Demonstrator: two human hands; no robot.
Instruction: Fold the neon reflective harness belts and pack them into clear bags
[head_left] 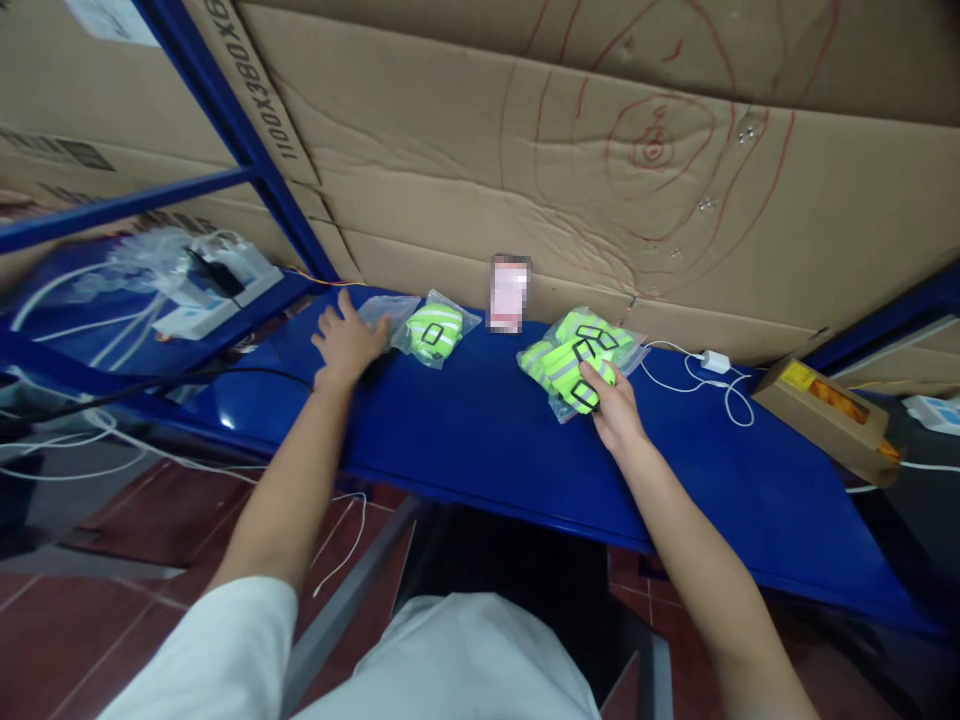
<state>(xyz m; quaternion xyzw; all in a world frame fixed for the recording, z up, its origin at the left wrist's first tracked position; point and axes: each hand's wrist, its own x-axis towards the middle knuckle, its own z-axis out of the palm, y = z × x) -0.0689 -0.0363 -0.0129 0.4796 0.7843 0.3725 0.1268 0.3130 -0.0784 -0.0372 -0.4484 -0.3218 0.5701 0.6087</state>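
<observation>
My left hand (349, 345) is over the left part of the blue table, fingers spread and holding nothing. By its fingertips lies a clear plastic bag (390, 308), which looks flat. Just right of that is a neon yellow-green reflective belt (436, 332) with a black buckle, folded in a clear bag. My right hand (616, 408) grips a bagged reflective belt (574, 375) at the edge of a small pile. More bagged reflective belts (600, 332) in the pile lie behind and beside it, overlapping, with several black buckles showing.
Against the cardboard wall (420, 200) leans a blurred-out phone-like rectangle (510, 293). A white charger (715, 361) with cable and a cardboard box (825, 420) sit at right on the blue table (480, 440). At left are a power strip (221, 290) and tangled cables.
</observation>
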